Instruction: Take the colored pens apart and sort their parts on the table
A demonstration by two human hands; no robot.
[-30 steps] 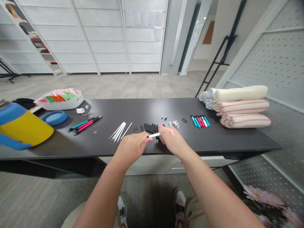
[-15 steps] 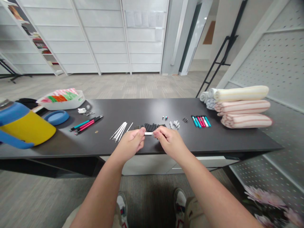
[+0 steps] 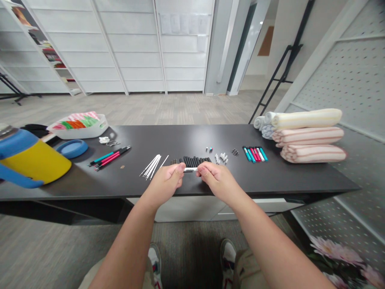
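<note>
A short white pen barrel [image 3: 190,169] with dark marks on it is stretched level between my two hands, above the table's front part. My left hand [image 3: 168,180] pinches its left end between thumb and fingers. At the opposite end, my right hand [image 3: 217,178] is closed in the same kind of pinch. Just beyond the hands lies a row of black tubes [image 3: 192,161], partly hidden by my fingers. White thin pen refills [image 3: 152,166] are fanned out left of my left hand. Small white clips [image 3: 221,158] lie in a pile past my right hand.
Teal, red and white pen barrels [image 3: 255,153] lie right, near rolled towels [image 3: 313,136]. Small dark parts [image 3: 235,152] sit between. At left are assembled pens [image 3: 110,157], a blue lid [image 3: 72,148], a yellow-blue jug [image 3: 36,160] and a white basket [image 3: 100,127].
The white barrel has turned slightly, so dark marks now show on it. Both hands have shifted a little to the right and keep their pinch.
</note>
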